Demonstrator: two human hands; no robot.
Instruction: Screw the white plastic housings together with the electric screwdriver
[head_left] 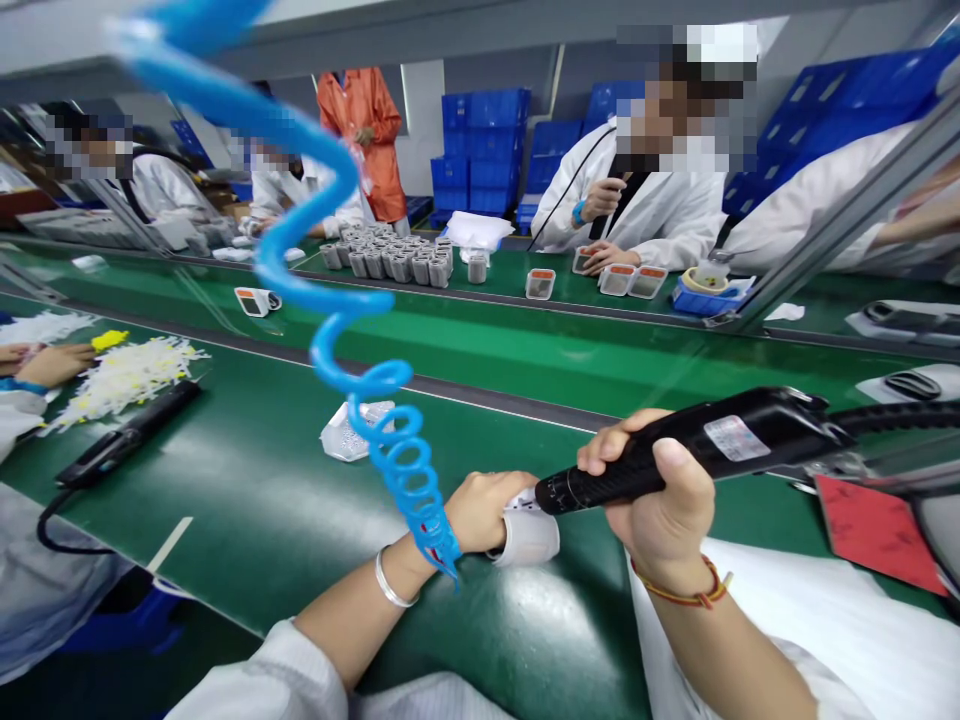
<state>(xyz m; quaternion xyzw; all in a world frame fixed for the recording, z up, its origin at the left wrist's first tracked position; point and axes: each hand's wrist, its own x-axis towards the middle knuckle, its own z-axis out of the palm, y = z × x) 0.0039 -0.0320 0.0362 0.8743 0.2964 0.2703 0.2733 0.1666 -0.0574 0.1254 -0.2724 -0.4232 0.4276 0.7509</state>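
Note:
My right hand (660,480) is wrapped round a black electric screwdriver (675,450), its cable running off to the right. The driver's nose tilts down to the left and meets the top of a light grey plastic housing (534,538). Fingers of my left hand (484,510) grip that housing from its left side, just above the green bench; they hide part of it. The bit's tip is hidden at the contact. Round my left wrist sits the end of a blue coiled cord (405,440), which stretches up across the view.
A clear plastic tray (352,430) lies behind my left hand. To the left are another black screwdriver (127,435) and a heap of white-and-yellow pieces (135,375). Beyond runs a green conveyor (480,345) with co-workers behind it. A red sheet (877,530) lies right.

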